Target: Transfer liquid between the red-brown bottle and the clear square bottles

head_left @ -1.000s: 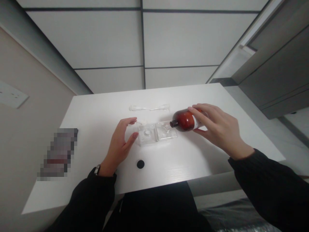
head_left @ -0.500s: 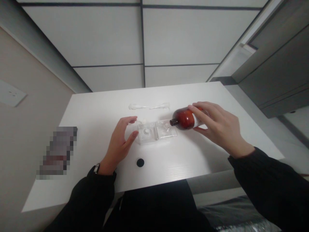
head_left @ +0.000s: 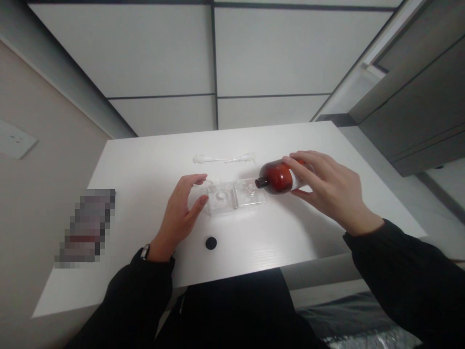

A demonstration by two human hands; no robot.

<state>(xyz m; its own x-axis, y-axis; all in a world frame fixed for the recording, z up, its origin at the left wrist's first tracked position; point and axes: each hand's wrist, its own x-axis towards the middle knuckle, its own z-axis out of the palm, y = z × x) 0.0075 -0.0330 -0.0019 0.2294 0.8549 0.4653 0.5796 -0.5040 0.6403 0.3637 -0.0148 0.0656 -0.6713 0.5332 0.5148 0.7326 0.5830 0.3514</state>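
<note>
My right hand [head_left: 329, 191] grips a brown bottle [head_left: 278, 177], uncapped and tipped on its side, its dark mouth pointing left just over the right half of a clear plastic tray [head_left: 235, 195]. The tray has two shallow compartments and lies in the middle of a white table [head_left: 145, 160]. My left hand [head_left: 181, 213] rests on its edge beside the tray's left end, fingers curved and apart, thumb tip near the tray's corner, holding nothing.
A small black round cap [head_left: 211, 243] lies on the table in front of the tray. Two clear plastic droppers [head_left: 223, 158] lie behind it. A blurred-out flat object [head_left: 86, 228] sits at the table's left edge. Grey cabinets stand to the right.
The bottle and my right hand have shifted very slightly up and left over the tray. My left hand has hardly moved.
</note>
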